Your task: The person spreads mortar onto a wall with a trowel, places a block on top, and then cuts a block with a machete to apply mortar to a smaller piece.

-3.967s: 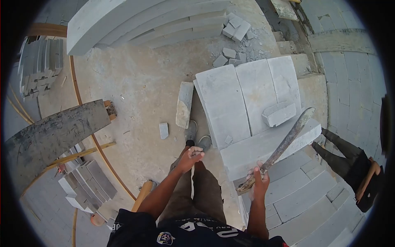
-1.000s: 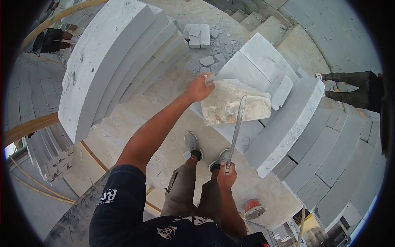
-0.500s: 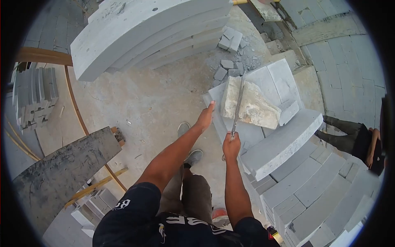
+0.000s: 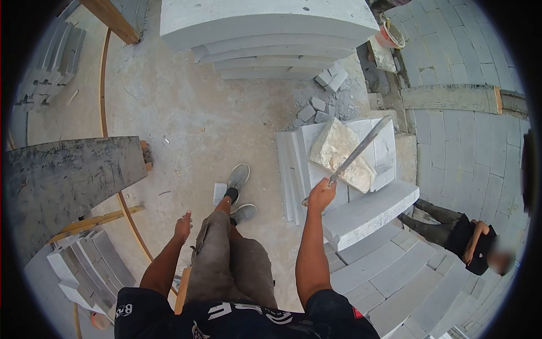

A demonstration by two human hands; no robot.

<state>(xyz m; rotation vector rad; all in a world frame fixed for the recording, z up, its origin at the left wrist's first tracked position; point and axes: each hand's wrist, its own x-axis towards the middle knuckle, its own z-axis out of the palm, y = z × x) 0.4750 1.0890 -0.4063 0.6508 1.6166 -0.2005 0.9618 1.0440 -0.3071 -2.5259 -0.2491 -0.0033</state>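
My right hand [image 4: 320, 194] grips the handle of a long flat metal blade [image 4: 361, 148], which slants up and to the right across a rough pale stone block [image 4: 341, 152]. That block lies on a stack of flat grey slabs [image 4: 293, 169]. A small grey block sits beside it to the right on the same stack. My left hand [image 4: 182, 226] hangs by my left thigh, fingers loose, holding nothing. My two feet in grey shoes [image 4: 237, 178] stand on the concrete floor just left of the stack.
A long curved slab [image 4: 370, 212] lies right of my right hand. Stacked curved slabs [image 4: 271, 28] sit at the top, rubble pieces [image 4: 316, 107] below them. A dark board [image 4: 68, 181] is at left. Another person [image 4: 457, 234] crouches at right. A small chip [image 4: 219, 192] lies by my foot.
My left hand has let go of the rough block and dropped to my side. The block now lies flatter on the stack, and the blade has tilted from near upright to slanting right.
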